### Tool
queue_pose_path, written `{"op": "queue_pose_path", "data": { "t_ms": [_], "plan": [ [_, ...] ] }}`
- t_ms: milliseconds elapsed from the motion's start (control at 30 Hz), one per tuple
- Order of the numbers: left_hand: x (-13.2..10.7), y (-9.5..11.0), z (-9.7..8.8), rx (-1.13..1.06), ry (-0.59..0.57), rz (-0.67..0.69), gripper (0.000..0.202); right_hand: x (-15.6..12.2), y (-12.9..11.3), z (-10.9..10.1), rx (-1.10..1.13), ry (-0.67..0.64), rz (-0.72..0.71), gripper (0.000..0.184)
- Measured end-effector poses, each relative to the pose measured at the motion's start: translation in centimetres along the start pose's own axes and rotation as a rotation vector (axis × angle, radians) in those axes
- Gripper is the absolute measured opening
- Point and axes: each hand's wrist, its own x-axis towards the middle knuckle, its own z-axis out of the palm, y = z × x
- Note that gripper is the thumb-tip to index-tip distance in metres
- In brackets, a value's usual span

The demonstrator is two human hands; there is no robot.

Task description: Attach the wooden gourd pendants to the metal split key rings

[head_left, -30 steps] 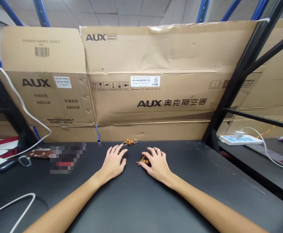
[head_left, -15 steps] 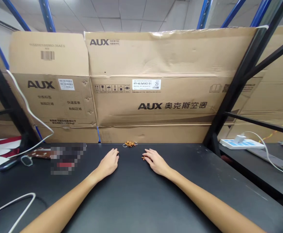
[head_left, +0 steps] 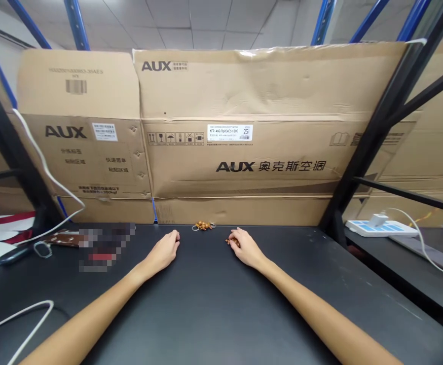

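Both my arms reach out over a black table (head_left: 214, 304). My left hand (head_left: 163, 250) rests on the table with its fingers curled under, and nothing shows in it. My right hand (head_left: 245, 248) lies a hand's width to its right, fingers drawn together over a small brown wooden bead charm (head_left: 230, 242) that pokes out at the fingertips. A second brown bead charm with a metal ring (head_left: 203, 225) lies alone at the table's far edge, between and just beyond the two hands.
Tall AUX cardboard boxes (head_left: 244, 147) wall off the back of the table. Black rack posts (head_left: 373, 132) stand right and left. A white cable (head_left: 35, 309) and a dark strap (head_left: 20, 252) lie at left. A white power strip (head_left: 381, 227) sits on the right-hand bench.
Both hands slid away from me toward the boxes. Their spread fingers curled in. The right hand carried its bead charm along; the other charm stayed put.
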Motion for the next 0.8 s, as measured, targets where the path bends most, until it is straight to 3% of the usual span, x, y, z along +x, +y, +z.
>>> {"op": "queue_pose_path", "data": {
  "t_ms": [167,400,500,633,800],
  "plan": [
    [1.2,2.5,-0.1,0.098,0.050,0.043,0.019,-0.4,-0.4,0.0,-0.043,0.047,0.034,0.018],
    [3.6,6.8,2.7,0.090,-0.007,0.075,0.037,-0.9,-1.8,-0.9,-0.159,0.114,-0.048,0.021],
    [2.9,7.2,2.5,0.064,-0.022,0.103,0.034,-1.3,-3.0,-1.3,-0.161,0.134,-0.088,0.020],
    [0.3,7.3,1.2,-0.196,-0.038,0.232,0.023,-2.0,-5.2,-1.2,-0.107,0.098,-0.141,0.022],
    [-1.3,8.0,0.3,-0.424,-0.119,0.276,0.021,-2.5,-6.8,-0.9,-0.004,-0.038,-0.227,0.034]
  ]
}}
